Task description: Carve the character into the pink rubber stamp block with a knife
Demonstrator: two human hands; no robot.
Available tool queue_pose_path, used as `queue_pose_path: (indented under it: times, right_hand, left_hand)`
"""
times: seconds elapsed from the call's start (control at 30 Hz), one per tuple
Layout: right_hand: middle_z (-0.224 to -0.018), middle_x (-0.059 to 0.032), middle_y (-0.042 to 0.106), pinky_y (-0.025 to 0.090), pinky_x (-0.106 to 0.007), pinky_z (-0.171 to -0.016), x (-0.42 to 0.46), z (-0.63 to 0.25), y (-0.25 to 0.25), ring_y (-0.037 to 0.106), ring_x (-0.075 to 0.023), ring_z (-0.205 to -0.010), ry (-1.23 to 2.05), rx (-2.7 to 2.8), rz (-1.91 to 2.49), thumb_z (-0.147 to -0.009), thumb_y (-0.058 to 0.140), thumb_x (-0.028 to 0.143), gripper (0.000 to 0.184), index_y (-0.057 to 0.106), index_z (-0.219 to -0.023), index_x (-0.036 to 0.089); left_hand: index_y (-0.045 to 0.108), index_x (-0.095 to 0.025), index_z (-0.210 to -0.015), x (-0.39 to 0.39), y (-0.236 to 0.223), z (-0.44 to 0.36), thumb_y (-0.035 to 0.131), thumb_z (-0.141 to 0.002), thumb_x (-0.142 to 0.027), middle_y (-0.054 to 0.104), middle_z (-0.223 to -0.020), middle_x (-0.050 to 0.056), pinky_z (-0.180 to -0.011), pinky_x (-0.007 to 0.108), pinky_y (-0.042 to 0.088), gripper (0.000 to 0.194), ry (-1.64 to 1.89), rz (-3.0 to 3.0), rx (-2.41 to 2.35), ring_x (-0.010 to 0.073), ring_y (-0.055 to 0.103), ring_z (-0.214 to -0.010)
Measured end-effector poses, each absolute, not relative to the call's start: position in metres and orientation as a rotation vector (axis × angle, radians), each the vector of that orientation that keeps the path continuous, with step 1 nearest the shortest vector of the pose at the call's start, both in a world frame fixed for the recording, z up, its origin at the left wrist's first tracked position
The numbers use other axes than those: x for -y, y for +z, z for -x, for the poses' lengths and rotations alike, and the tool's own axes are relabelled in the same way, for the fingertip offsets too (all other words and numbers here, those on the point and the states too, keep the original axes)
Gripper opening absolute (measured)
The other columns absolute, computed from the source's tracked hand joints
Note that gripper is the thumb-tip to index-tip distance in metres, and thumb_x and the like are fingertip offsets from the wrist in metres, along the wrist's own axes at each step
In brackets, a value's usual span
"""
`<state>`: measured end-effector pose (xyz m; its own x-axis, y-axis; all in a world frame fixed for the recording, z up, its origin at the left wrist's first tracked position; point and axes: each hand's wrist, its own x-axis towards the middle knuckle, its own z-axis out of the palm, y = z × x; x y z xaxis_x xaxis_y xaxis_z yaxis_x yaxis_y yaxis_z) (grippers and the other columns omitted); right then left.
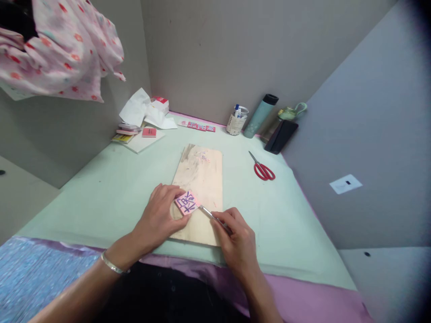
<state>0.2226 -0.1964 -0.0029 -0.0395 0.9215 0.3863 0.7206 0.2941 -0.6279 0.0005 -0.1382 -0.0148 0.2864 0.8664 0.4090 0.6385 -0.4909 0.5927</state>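
A pink square block (186, 202) with dark purple character-like marks lies over the wooden board (210, 179). My left hand (161, 215) is closed on its left side, with the thumb along the lower edge and a finger at the top. In my right hand (235, 235) is a slim silver carving knife (210, 212), held like a pen. Its tip meets or nearly meets the block's right corner; exact contact is too small to tell. My right fingers cover the rear of the handle.
Red-handled scissors (264, 171) lie right of the board. Farther back stand a pen jar (237, 121), a teal bottle (261, 116) and a black case (282, 137). Small marked blocks (201, 127) line the back edge. Papers and pads (138, 130) are piled at left.
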Motion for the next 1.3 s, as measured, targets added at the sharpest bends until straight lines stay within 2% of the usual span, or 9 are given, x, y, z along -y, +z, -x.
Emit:
queue_pose_path:
  times: [0.27, 0.47, 0.9, 1.07, 1.2, 1.3]
  right_hand:
    - [-0.082, -0.0003, 0.061, 0.045, -0.022, -0.055, 0.195, -0.226, -0.002, 0.060, -0.0114, -0.061, 0.340, 1.795, 1.489, -0.095, 0.060, 0.021, 0.016, 0.075, -0.100, 0.023]
    - [-0.083, -0.0001, 0.061, 0.046, -0.022, -0.058, 0.192, -0.223, -0.001, 0.061, -0.0120, -0.064, 0.346, 1.805, 1.501, -0.095, 0.060, 0.021, 0.015, 0.075, -0.099, 0.023]
    - [-0.084, -0.0004, 0.063, 0.045, -0.023, -0.058, 0.185, -0.221, -0.001, 0.061, -0.0125, -0.064, 0.403, 1.799, 1.508, -0.093, 0.062, 0.020, 0.014, 0.075, -0.097, 0.023]
    - [-0.082, 0.0000, 0.060, 0.044, -0.023, -0.058, 0.183, -0.227, -0.002, 0.059, -0.0128, -0.065, 0.531, 1.774, 1.446, -0.092, 0.065, 0.020, 0.014, 0.077, -0.096, 0.023]
    - [-0.081, 0.0002, 0.060, 0.045, -0.024, -0.059, 0.180, -0.234, 0.001, 0.059, -0.0127, -0.065, 0.592, 1.839, 1.410, -0.093, 0.065, 0.021, 0.014, 0.078, -0.098, 0.024]
    - [-0.082, 0.0002, 0.061, 0.045, -0.024, -0.061, 0.176, -0.237, 0.003, 0.060, -0.0128, -0.067, 0.565, 1.915, 1.381, -0.094, 0.066, 0.021, 0.014, 0.078, -0.100, 0.024]
  left_hand:
    - [0.055, -0.022, -0.118, 0.138, -0.014, 0.002, 0.066, -0.086, -0.030, 0.061, -0.118, 0.010, -0.111, 0.059, 0.037, 0.035, 1.033, -2.243, -1.352, 0.0327, 0.056, -0.119]
    - [0.058, -0.022, -0.116, 0.135, -0.012, 0.005, 0.065, -0.086, -0.029, 0.062, -0.118, 0.010, -0.106, 0.054, 0.044, 0.033, 1.007, -2.243, -1.320, 0.0319, 0.056, -0.120]
    - [0.060, -0.021, -0.117, 0.132, -0.012, 0.008, 0.066, -0.084, -0.029, 0.062, -0.122, 0.010, -0.107, 0.055, 0.045, 0.034, 0.992, -2.198, -1.309, 0.0327, 0.055, -0.123]
    - [0.062, -0.022, -0.120, 0.122, -0.007, 0.017, 0.068, -0.083, -0.029, 0.062, -0.124, 0.010, -0.107, 0.051, 0.046, 0.038, 0.918, -2.217, -1.226, 0.0311, 0.056, -0.121]
    - [0.066, -0.025, -0.123, 0.110, -0.001, 0.028, 0.070, -0.080, -0.029, 0.063, -0.127, 0.008, -0.109, 0.047, 0.047, 0.043, 0.804, -2.240, -1.103, 0.0297, 0.057, -0.125]
    - [0.066, -0.029, -0.126, 0.103, 0.003, 0.033, 0.068, -0.084, -0.030, 0.062, -0.132, 0.007, -0.111, 0.045, 0.046, 0.043, 0.719, -2.237, -1.044, 0.0288, 0.055, -0.130]
